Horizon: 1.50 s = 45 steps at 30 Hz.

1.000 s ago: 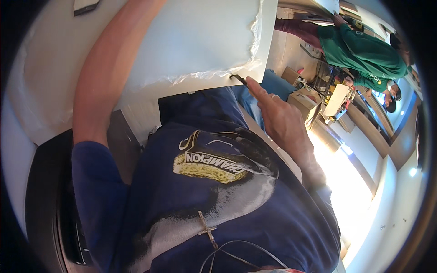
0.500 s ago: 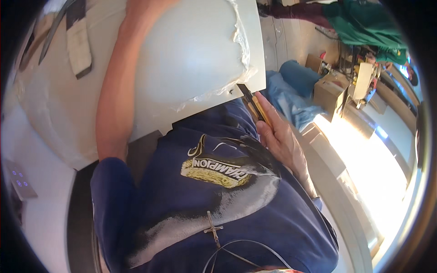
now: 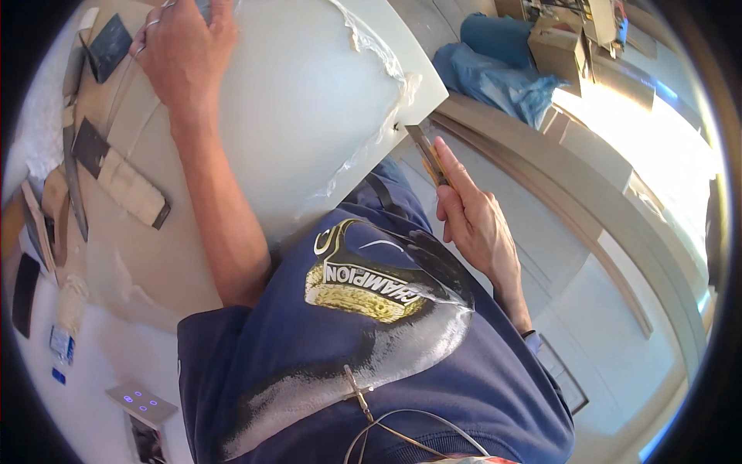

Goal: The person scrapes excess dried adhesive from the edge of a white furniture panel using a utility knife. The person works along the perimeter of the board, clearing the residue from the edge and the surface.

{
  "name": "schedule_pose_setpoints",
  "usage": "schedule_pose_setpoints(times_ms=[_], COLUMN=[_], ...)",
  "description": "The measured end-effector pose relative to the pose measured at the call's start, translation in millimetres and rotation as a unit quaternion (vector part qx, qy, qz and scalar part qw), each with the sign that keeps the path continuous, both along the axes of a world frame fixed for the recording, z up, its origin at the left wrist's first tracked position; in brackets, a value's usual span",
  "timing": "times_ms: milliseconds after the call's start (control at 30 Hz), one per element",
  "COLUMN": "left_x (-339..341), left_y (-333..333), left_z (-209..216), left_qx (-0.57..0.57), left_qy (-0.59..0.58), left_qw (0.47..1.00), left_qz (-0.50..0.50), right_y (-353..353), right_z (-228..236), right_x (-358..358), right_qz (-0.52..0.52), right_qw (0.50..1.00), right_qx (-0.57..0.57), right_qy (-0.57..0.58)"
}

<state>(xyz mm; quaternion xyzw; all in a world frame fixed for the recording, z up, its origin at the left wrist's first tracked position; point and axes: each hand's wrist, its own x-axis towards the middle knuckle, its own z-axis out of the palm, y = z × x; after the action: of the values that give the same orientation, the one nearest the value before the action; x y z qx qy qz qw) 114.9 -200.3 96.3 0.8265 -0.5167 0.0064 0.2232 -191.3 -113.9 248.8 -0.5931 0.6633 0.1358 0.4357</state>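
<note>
Right hand is gripping a slim yellow-black utility knife at the big white flat panel (loose plastic film), left hand pressing flat at 11 o'clock.

One head-worn fisheye view looks steeply down the person's own chest, so the dark blue sweatshirt with a gold-and-white print fills the lower middle, very close to the lens. The large pale grey panel lies above it, reaching toward the upper rim. Straight edges bow near the dark round border. No second view shares the scene.
</note>
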Motion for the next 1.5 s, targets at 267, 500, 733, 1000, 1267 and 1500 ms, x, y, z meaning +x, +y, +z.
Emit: schedule_pose_setpoints(times_ms=[267, 500, 733, 1000, 1267, 1500], left_x=[-10, -15, -19, -37, -39, -41], left_y=[-4, -8, -6, -2, 1, 3], left_z=[-1, -10, -11, 7, 12, 11], left_qx=[0.009, 0.015, 0.007, 0.012, -0.044, 0.002], left_qy=[-0.027, -0.084, -0.095, -0.092, -0.059, -0.106], left_qw=[1.0, 0.996, 0.995, 0.996, 0.997, 0.994], left_qz=[0.0, 0.015, 0.011, 0.009, 0.029, 0.036], right_y=[3, -3, -9, -3, 12, 23], right_z=[3, 11, 18, 23, 20, 7], right_x=[10, 15, 20, 19, 22, 24], right_qz=[-0.031, -0.075, -0.07, -0.145, -0.146, -0.138], right_qw=[0.999, 0.995, 0.995, 0.984, 0.984, 0.989], right_qx=[0.003, 0.038, 0.051, 0.092, 0.096, 0.044], right_qy=[0.028, 0.055, 0.056, 0.038, 0.046, 0.028])
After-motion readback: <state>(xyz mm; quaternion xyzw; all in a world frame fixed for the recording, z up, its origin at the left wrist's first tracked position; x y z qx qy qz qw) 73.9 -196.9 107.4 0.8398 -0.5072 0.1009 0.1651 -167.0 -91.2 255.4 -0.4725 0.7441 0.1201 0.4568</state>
